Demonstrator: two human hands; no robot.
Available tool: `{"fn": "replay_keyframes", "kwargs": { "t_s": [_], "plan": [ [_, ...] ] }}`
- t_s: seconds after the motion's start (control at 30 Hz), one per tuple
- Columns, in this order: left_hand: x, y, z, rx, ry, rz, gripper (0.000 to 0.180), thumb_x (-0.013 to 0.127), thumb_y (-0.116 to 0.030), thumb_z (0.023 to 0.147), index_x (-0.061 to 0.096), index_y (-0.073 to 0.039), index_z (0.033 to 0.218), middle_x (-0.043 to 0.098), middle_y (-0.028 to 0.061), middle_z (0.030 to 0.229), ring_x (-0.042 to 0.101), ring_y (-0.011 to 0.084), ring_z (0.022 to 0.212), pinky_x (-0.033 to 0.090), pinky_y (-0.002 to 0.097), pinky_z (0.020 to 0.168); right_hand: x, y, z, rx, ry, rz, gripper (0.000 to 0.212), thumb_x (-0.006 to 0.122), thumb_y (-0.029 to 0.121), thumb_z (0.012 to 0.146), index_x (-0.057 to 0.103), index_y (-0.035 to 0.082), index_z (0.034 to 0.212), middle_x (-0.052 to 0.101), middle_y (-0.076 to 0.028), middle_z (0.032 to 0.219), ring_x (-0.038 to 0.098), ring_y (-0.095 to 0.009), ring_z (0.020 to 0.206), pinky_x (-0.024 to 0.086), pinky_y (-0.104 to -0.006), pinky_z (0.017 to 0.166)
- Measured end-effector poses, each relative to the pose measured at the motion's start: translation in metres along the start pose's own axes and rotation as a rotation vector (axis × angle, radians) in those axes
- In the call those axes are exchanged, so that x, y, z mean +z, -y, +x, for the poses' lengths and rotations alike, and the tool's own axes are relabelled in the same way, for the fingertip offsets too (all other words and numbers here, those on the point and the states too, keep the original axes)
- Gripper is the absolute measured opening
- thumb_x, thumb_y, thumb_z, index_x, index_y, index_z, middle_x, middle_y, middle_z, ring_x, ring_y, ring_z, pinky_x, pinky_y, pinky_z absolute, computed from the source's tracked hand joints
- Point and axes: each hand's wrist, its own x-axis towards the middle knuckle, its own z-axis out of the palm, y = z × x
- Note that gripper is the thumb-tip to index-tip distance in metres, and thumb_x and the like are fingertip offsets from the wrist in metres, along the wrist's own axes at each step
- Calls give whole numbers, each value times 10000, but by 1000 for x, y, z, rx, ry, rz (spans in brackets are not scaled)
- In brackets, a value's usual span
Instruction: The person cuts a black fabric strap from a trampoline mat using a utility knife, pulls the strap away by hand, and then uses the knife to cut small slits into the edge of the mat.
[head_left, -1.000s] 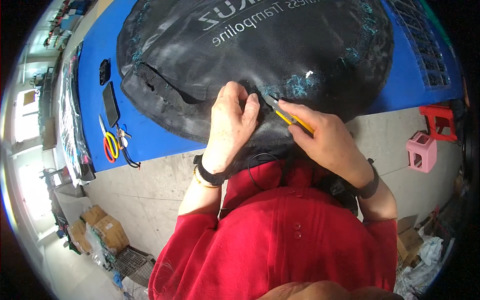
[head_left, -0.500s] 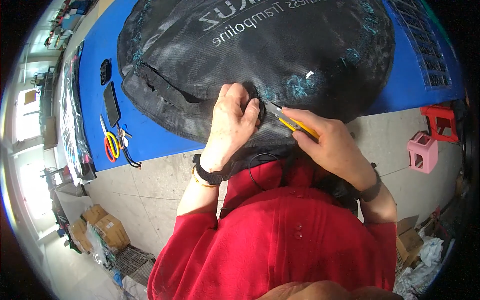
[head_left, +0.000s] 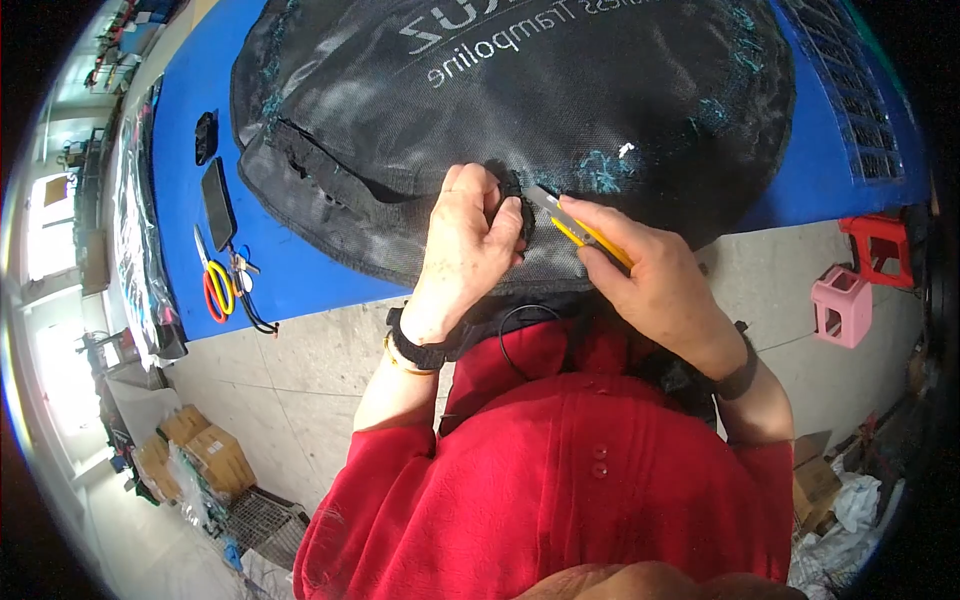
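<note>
A round black mesh trampoline mat (head_left: 430, 130) lies on the blue table, with teal thread tufts (head_left: 603, 172) along its edge zone. My left hand (head_left: 467, 235) pinches a black strap (head_left: 517, 190) at the mat's near edge; part of the strap is hidden under the fingers. In my right hand (head_left: 660, 275) is a yellow utility knife (head_left: 572, 226), its blade out and pointing at the mat just right of the pinched strap. A frayed black strip (head_left: 335, 170) lies across the mat's left part.
On the blue table (head_left: 290, 290) at left lie scissors (head_left: 215, 283) with red and yellow handles, a phone (head_left: 217, 205), keys (head_left: 243, 262) and a small black object (head_left: 206, 137). Pink (head_left: 841, 305) and red (head_left: 882, 250) stools stand at right. Cardboard boxes (head_left: 218, 460) sit lower left.
The knife in my right hand has moved slightly up and left, nearer the strap. My left hand keeps its pinch. The view has shifted a little.
</note>
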Motion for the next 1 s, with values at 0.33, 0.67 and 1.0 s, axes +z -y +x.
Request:
{"fn": "replay_keyframes", "kwargs": {
  "t_s": [0.33,0.67,1.0],
  "plan": [
    [1,8,0,15,-11,-8,167,653,-33,1001,510,3,1079,501,65,946,691,146,636,602,279,508,6,-2,0,-4,-11,10,435,657,37,956,608,53,1388,711,-223,1245,703,-408,1101,582,-463,908],
    [1,16,3,104,-28,139,169,655,-42,998,521,9,1087,506,64,958,693,150,638,600,279,508,5,4,-1,33,-3,-8,433,665,45,948,619,56,1379,725,-216,1207,713,-404,1064,582,-475,892],
    [4,-5,-2,-45,-42,-68,201,659,-47,982,521,10,1116,543,56,870,681,145,609,582,279,487,-3,2,-15,23,79,-57,454,660,62,950,608,72,1401,735,-208,1183,722,-400,1028,584,-484,881]
  ]
}}
